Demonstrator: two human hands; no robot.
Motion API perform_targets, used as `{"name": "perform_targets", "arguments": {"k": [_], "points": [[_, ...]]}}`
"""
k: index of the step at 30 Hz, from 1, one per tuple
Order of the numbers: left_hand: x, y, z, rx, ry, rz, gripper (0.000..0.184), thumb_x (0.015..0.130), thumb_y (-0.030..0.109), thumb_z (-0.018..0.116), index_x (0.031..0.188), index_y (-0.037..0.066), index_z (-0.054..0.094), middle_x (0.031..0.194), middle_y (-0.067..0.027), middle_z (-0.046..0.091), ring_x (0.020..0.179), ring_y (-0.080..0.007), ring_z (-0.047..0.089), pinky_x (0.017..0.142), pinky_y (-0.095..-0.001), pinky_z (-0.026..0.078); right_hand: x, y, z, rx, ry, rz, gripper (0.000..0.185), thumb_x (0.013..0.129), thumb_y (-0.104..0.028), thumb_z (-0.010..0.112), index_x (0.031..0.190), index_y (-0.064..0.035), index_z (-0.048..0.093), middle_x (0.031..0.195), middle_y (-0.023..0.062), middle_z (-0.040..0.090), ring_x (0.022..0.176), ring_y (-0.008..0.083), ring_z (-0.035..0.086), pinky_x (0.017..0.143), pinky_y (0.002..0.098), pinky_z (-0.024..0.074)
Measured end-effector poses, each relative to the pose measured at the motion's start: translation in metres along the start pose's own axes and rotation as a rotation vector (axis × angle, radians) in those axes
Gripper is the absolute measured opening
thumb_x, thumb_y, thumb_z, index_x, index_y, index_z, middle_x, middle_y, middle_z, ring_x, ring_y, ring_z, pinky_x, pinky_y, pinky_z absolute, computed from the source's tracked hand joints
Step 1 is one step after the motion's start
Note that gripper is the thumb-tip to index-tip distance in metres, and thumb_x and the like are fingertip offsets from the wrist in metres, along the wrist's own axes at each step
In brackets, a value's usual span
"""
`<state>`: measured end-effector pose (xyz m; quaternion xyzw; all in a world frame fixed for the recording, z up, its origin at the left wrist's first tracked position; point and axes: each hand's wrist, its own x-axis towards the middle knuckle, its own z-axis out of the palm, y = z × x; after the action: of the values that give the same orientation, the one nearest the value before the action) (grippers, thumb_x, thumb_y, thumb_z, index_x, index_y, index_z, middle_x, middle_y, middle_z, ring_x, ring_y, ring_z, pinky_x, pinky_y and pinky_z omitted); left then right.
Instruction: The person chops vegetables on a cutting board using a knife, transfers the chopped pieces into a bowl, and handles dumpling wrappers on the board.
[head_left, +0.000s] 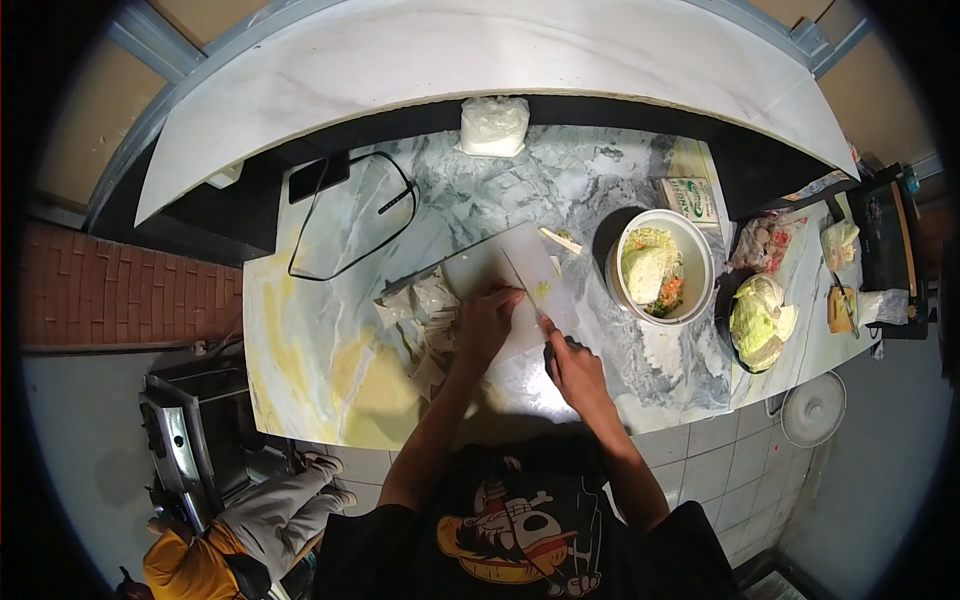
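My right hand [576, 374] is closed round the black handle of a knife [529, 297], whose thin blade lies across the white cutting board [490, 262]. My left hand [488, 322] is on the board just left of the blade, fingers bent and pressed together; what they hold, if anything, is hidden. Small pale-green chopped pieces [543, 290] lie on the board right of the blade. Crumpled wrappers or peelings [425, 300] sit beside the board, close to my left wrist.
A white tub [617, 290] of shredded vegetables stands right of the board. Farther right are a cabbage [762, 322] and a bagged reddish food [765, 242]. A white plastic bag [494, 126] sits at the back, a black cable [350, 268] at left. A seated person [210, 560] is lower left.
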<state>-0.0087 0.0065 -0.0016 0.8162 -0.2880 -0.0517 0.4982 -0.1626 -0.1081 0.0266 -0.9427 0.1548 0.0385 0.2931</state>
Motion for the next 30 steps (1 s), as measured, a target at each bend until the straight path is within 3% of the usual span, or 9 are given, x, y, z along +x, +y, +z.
{"name": "perform_targets", "arguments": {"k": [21,26,30], "points": [[0.001,-0.008,0.001,0.045,-0.014,0.044,0.010,0.082,0.006,0.068,0.090,0.004,0.073,0.094,-0.0129,0.066,0.085,-0.0330,0.064,0.075,-0.0416,0.051,0.020,-0.005,-0.001,-0.005,-0.030,0.034,0.064,0.088,-0.014,0.058,0.147,-0.0209,0.032,0.075,0.0259,0.063,0.071,0.0456,0.063,0.067,0.0544,0.0504],[0.001,-0.011,0.001,0.064,0.016,0.148,0.009,0.082,0.005,0.067,0.089,0.002,0.073,0.091,-0.0132,0.066,0.083,-0.0325,0.064,0.076,-0.0403,0.051,0.014,-0.003,-0.008,-0.002,-0.047,0.048,0.064,0.088,-0.014,0.057,0.147,-0.0229,0.033,0.083,0.0256,0.064,0.073,0.0447,0.063,0.067,0.0544,0.0502],[0.003,-0.001,-0.004,0.062,-0.034,0.110,0.010,0.082,0.005,0.067,0.089,0.002,0.072,0.087,-0.0134,0.067,0.082,-0.0323,0.064,0.077,-0.0400,0.051,0.009,0.007,-0.007,0.052,-0.014,0.087,0.065,0.087,-0.012,0.057,0.147,-0.0221,0.032,0.084,0.0244,0.064,0.073,0.0439,0.063,0.067,0.0535,0.0504]]}}
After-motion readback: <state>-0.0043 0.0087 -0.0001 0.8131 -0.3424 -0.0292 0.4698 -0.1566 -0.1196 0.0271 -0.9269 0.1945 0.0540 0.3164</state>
